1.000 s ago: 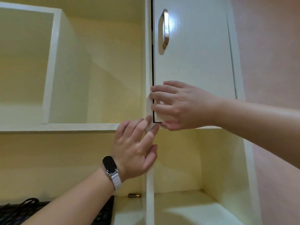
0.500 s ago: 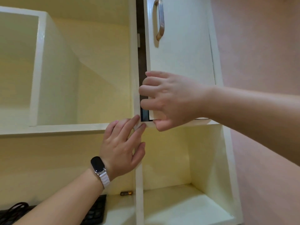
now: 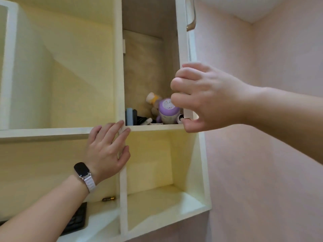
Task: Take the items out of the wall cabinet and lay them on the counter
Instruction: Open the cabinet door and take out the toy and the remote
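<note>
Evidently door-opening is in hand: the right hand (image 3: 209,100) grips the white wooden cabinet door (image 3: 182,41) mid-right, and the left hand (image 3: 108,151) rests flat on the cream shelf edge (image 3: 52,132). The purple-and-white round plastic toy (image 3: 167,110) sits inside at centre; next, probably reach in.

the right hand (image 3: 206,98) is raised, its arm reaching in from the right, fingers and thumb curled round the edge of the cabinet door (image 3: 182,41). the left hand (image 3: 108,151) is lower, flat, fingers straight and pointing up.
</note>
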Available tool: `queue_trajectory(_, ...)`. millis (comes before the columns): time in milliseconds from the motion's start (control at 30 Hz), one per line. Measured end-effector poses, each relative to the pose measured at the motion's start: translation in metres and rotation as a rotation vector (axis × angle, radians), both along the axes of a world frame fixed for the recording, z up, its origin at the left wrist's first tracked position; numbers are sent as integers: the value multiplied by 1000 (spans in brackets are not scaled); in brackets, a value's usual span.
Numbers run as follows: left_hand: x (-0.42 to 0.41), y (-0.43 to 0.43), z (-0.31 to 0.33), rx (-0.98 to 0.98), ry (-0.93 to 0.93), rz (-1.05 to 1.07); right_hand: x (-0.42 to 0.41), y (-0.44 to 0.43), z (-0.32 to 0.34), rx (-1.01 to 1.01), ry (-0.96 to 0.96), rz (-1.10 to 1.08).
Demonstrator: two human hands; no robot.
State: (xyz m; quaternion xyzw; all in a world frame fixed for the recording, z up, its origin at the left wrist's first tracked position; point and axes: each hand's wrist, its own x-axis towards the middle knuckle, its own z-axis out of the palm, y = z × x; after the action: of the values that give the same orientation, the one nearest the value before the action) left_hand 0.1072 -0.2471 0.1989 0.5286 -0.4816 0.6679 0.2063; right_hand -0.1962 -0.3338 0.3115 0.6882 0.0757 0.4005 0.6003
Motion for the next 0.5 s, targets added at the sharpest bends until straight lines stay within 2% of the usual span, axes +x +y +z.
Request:
queue_trajectory(133, 0, -1, 0, -37, -1, -36, -33, -2, -4, 67, -87, -158)
queue_trajectory(267, 1, 5, 1, 13, 21, 10, -69, -17, -9, 140, -133, -311)
queue_trajectory(500, -4, 13, 5, 86, 43, 32, -76, -30, -17, 215, -190, -376)
